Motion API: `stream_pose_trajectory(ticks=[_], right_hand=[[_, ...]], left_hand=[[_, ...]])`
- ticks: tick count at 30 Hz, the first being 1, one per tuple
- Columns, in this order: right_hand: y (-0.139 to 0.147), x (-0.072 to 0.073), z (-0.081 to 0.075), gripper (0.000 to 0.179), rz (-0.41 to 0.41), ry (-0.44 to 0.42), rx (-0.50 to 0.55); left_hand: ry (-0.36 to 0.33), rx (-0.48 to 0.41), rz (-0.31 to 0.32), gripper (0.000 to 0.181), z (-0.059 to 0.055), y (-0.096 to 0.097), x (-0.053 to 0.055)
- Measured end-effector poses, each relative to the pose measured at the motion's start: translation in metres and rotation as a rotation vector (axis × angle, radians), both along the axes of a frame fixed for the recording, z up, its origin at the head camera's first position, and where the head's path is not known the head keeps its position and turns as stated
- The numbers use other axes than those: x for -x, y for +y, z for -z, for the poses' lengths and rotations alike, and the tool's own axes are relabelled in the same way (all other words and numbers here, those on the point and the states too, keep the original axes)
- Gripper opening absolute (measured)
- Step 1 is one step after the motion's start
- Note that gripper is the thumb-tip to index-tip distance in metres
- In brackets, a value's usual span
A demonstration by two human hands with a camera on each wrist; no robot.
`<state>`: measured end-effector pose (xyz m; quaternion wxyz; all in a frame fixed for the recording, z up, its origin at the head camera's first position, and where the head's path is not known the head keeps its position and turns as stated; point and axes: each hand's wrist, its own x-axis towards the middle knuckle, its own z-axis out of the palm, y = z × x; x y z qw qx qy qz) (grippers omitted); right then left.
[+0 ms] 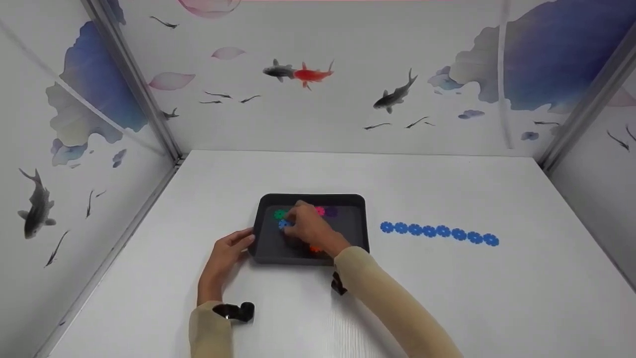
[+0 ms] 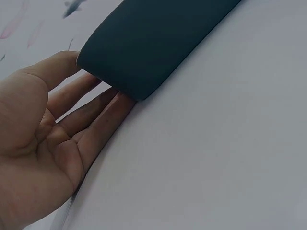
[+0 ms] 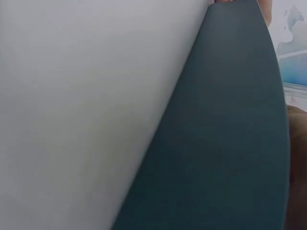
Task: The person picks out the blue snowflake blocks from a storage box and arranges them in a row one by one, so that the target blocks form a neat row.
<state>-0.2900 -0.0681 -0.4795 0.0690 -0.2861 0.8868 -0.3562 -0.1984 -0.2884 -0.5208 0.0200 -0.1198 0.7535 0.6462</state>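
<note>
A shallow black tray (image 1: 310, 259) sits on the white table. Against its left wall lies my left hand (image 1: 226, 253), fingers fairly straight, thumb at the rim; in the left wrist view, the fingertips (image 2: 122, 98) disappear behind the tray's wall. My right hand (image 1: 310, 226) reaches over the front rim into the tray. Its thumb and forefinger pinch a blue snowflake disc (image 1: 283, 224). Around it lie a green disc (image 1: 279, 214), a pink disc (image 1: 319, 211), a purple disc (image 1: 331, 212) and an orange disc (image 1: 315, 248). The tray wall (image 3: 216, 124) hides most of this hand in the right wrist view.
Right of the tray, several blue snowflake discs (image 1: 443, 230) form a row, slanting slightly toward the front right. White panels (image 1: 338, 109) printed with fish and petals enclose the table at the back and sides.
</note>
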Motion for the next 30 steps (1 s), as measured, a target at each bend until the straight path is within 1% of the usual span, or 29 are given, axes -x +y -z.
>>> stream_pose_trajectory(ticks=[4,13,19,26,30], right_hand=[[0.008,-0.003,-0.005,0.029,-0.032,0.045,0.008],[0.027,-0.005,-0.01,0.028,-0.051,0.088,0.007],[0.04,-0.005,-0.014,0.028,-0.041,0.118,0.012],[0.058,-0.006,-0.02,0.026,-0.01,0.131,0.011],[0.07,-0.007,-0.022,0.024,0.007,0.144,0.028]], left_hand=[[0.002,0.02,0.002,0.047,0.0,0.0,-0.001],[-0.006,0.023,0.007,0.049,-0.002,0.0,0.0],[-0.001,0.011,-0.002,0.048,-0.001,0.0,0.001],[0.005,0.016,0.012,0.049,-0.001,0.0,0.0],[0.006,0.017,0.018,0.05,-0.001,0.0,0.001]])
